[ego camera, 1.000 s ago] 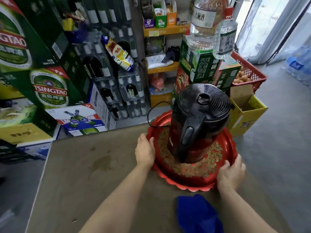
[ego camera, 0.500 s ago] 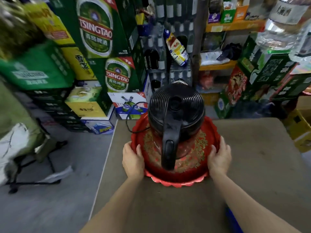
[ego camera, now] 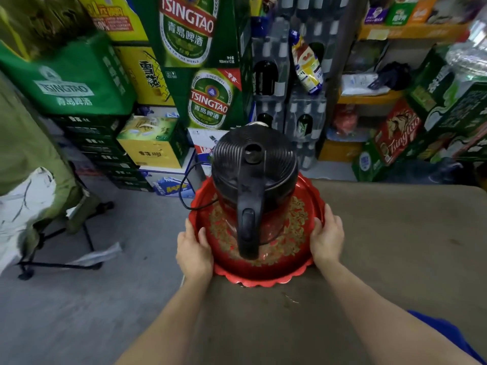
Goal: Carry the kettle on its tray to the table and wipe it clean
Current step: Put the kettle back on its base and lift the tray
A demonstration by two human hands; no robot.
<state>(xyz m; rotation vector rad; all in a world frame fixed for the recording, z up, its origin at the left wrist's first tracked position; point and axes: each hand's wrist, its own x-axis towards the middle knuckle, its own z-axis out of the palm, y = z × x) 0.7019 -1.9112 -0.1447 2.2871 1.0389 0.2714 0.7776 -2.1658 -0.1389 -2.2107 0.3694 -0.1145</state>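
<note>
Hands [ego camera: 194, 252] gripping kettle [ego camera: 254, 180] tray [ego camera: 263, 275] before TSINGTAO beer cartons [ego camera: 208, 101]

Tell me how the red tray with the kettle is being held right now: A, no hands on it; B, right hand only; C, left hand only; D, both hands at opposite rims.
D: the left hand and right hand each grip opposite sides of the red tray.
</note>
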